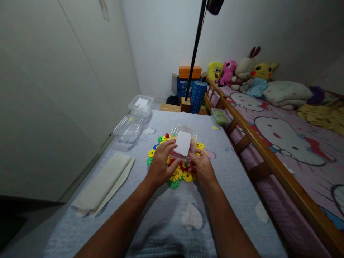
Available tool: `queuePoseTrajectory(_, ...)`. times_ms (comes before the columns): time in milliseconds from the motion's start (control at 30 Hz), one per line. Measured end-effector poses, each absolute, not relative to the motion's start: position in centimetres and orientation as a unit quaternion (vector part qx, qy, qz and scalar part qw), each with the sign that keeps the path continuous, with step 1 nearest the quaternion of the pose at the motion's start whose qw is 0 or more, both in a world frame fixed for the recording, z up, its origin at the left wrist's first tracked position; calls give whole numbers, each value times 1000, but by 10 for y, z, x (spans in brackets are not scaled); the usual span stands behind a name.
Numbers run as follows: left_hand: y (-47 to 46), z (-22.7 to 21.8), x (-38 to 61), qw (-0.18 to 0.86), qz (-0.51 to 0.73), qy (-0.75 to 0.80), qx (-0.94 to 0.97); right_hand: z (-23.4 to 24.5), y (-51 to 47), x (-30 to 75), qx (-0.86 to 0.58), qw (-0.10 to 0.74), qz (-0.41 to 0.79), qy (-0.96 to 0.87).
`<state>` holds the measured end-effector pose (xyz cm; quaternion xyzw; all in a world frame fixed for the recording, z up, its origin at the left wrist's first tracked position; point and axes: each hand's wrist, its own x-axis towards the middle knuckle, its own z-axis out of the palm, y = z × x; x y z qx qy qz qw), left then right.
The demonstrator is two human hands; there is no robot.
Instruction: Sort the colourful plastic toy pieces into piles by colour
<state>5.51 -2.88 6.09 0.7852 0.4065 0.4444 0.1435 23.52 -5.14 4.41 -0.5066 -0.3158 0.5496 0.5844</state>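
A clear plastic container [194,138] is held up in front of me, with a white paper label [184,143] on its face. Against its left side and the label's edge lie the fingers of my left hand [162,161], closed on it. My right hand [203,166] pinches the near right corner between thumb and fingers. Below and around the container a pile of plastic snowflake discs [189,176] in yellow, green, red and blue spreads on the cloth. The container and my hands hide part of the pile.
Two clear containers, one with a label [142,103] and one nearer [128,126], stand at the back left. A container with green pieces [220,116] sits at the back right. Folded cream cloth [104,182] lies left. A wooden bed rail [242,127] borders the right side.
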Motion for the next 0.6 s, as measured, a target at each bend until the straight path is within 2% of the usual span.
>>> queuePoseTrajectory(133,-23,52,51,299,484,524,634,40,-51,233,-527,579,530,-324)
queuePoseTrajectory(267,-19,44,51,484,475,513,526,39,-51,231,-543,574,511,-339)
queuePoseTrajectory(433,-25,52,55,572,497,501,419,37,-51,228,-544,567,508,-353)
queuePoseTrajectory(600,-30,59,58,613,514,484,355,35,-51,228,-536,569,513,-355)
